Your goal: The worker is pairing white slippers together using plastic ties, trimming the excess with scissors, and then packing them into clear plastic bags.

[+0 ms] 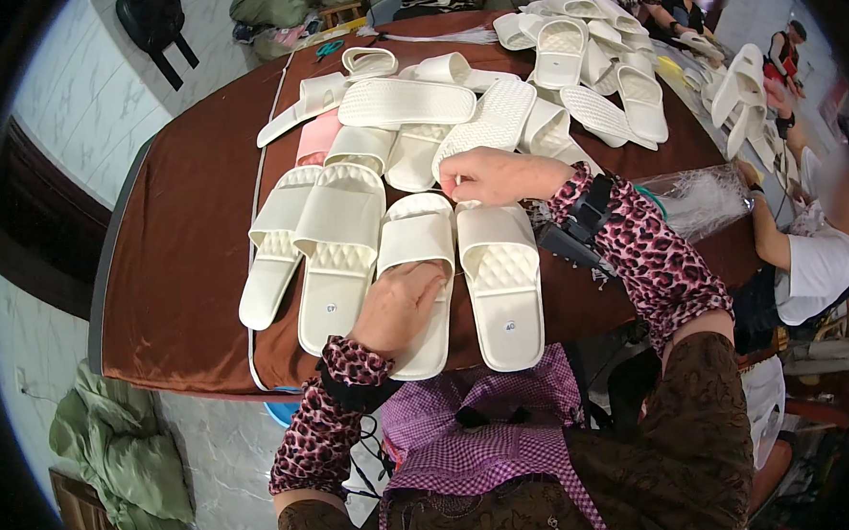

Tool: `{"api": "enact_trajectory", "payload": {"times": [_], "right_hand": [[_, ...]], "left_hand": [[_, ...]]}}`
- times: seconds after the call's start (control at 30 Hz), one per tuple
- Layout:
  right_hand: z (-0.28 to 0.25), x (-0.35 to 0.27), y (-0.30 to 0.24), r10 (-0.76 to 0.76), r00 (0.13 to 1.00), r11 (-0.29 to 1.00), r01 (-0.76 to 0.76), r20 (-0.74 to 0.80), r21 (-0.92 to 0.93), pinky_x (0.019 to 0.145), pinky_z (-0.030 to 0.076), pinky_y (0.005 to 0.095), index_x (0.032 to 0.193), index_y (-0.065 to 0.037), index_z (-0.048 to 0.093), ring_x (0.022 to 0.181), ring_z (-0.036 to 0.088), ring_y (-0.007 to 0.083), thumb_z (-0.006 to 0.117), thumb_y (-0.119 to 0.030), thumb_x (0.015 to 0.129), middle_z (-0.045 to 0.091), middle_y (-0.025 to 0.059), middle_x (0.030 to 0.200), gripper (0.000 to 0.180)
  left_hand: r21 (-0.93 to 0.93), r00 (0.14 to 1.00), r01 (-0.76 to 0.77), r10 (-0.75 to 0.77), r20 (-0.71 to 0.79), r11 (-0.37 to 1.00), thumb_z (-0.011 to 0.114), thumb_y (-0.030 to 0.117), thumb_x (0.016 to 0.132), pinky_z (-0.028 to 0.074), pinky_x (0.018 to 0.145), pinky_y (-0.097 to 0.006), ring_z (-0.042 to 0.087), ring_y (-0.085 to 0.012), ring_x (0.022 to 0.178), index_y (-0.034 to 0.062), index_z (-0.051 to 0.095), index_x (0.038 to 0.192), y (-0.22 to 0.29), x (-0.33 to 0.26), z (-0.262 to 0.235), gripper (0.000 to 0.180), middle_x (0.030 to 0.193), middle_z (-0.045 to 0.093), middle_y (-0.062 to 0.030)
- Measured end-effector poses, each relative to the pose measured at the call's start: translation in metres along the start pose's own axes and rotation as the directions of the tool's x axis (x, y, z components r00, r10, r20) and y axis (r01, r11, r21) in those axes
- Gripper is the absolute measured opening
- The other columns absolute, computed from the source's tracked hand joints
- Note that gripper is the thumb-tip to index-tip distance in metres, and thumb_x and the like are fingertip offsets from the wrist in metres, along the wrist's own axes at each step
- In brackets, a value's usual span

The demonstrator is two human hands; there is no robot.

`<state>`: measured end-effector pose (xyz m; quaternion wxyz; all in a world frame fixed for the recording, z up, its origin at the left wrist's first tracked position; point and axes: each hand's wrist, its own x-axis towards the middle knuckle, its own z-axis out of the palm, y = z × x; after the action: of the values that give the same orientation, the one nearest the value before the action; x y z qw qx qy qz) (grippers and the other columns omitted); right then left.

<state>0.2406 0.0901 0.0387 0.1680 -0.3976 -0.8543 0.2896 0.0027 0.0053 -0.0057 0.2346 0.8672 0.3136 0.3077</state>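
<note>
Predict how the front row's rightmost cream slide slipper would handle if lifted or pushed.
The slide slipper is probably light and bendy, given its moulded, foam-like look. It seems unlikely to roll, lying sole-down on the brown cloth. Its strap may give when pinched, since it arches over a gap.

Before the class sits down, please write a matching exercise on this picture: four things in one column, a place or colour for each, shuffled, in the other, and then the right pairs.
Things
1. Left hand
2. Apron
3. Right hand
4. Tablecloth

Places and colours
A. By the toe ends of two white slippers
B. Brown
C. Over one slipper, at the heel-side edge of its strap
D. Purple and white check

Right pairs: 1-C, 2-D, 3-A, 4-B
</note>
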Motion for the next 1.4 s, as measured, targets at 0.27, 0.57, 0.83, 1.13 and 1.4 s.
{"api": "enact_trajectory", "payload": {"times": [0.27, 0.57, 0.83, 1.13, 1.4], "right_hand": [[0.006, 0.020, -0.001, -0.159, 0.983, 0.984, 0.165, 0.087, -0.065, 0.072, 0.044, 0.0336, 0.079, -0.001, 0.052, 0.081, 0.056, 0.0232, 0.054, -0.006, 0.078, 0.059, 0.0098, 0.089, 0.005], [0.010, 0.023, 0.007, -0.208, 0.954, 0.948, 0.251, 0.215, -0.197, 0.079, 0.043, 0.0370, 0.077, 0.000, 0.053, 0.090, 0.053, 0.0276, 0.051, -0.005, 0.079, 0.054, 0.0116, 0.113, 0.006], [0.007, 0.026, -0.010, -0.254, 0.959, 0.884, 0.284, 0.129, -0.372, 0.084, 0.044, 0.0379, 0.076, -0.001, 0.054, 0.103, 0.053, 0.0296, 0.055, -0.004, 0.081, 0.041, 0.0096, 0.142, 0.006], [0.013, 0.029, -0.016, -0.320, 0.925, 0.797, 0.379, 0.204, -0.470, 0.083, 0.045, 0.0391, 0.075, -0.001, 0.058, 0.101, 0.055, 0.0277, 0.055, -0.006, 0.079, 0.045, 0.0078, 0.138, 0.006], [0.015, 0.027, -0.013, -0.314, 0.925, 0.809, 0.378, 0.214, -0.449, 0.080, 0.046, 0.0379, 0.076, -0.003, 0.059, 0.095, 0.057, 0.0292, 0.052, -0.005, 0.076, 0.056, 0.0076, 0.122, 0.007]], "left_hand": [[0.013, 1.000, -0.006, 0.006, -0.009, 1.000, 0.055, 0.010, 0.085, 0.048, 0.070, -0.042, 0.060, -0.0364, 0.079, 0.0022, 0.061, 0.092, -0.003, 0.000, 0.003, 0.012, 0.085, 0.062, -0.0174], [0.032, 0.999, -0.026, 0.027, -0.022, 0.999, 0.055, 0.010, 0.085, 0.049, 0.070, -0.042, 0.061, -0.0356, 0.080, 0.0021, 0.061, 0.091, -0.004, -0.002, 0.004, 0.012, 0.085, 0.063, -0.0162], [0.053, 0.999, -0.036, 0.036, 0.001, 0.998, 0.054, 0.009, 0.086, 0.049, 0.069, -0.042, 0.061, -0.0352, 0.079, 0.0015, 0.061, 0.092, -0.002, -0.002, 0.001, 0.012, 0.085, 0.063, -0.0164], [0.049, 0.998, -0.063, 0.063, -0.004, 0.997, 0.055, 0.009, 0.086, 0.049, 0.069, -0.042, 0.061, -0.0357, 0.079, 0.0014, 0.061, 0.092, -0.003, -0.001, 0.002, 0.012, 0.087, 0.063, -0.0160], [0.057, 0.997, -0.082, 0.082, -0.005, 0.995, 0.054, 0.010, 0.086, 0.049, 0.069, -0.042, 0.061, -0.0356, 0.078, 0.0008, 0.060, 0.090, -0.004, -0.003, 0.002, 0.011, 0.087, 0.063, -0.0170]]}}
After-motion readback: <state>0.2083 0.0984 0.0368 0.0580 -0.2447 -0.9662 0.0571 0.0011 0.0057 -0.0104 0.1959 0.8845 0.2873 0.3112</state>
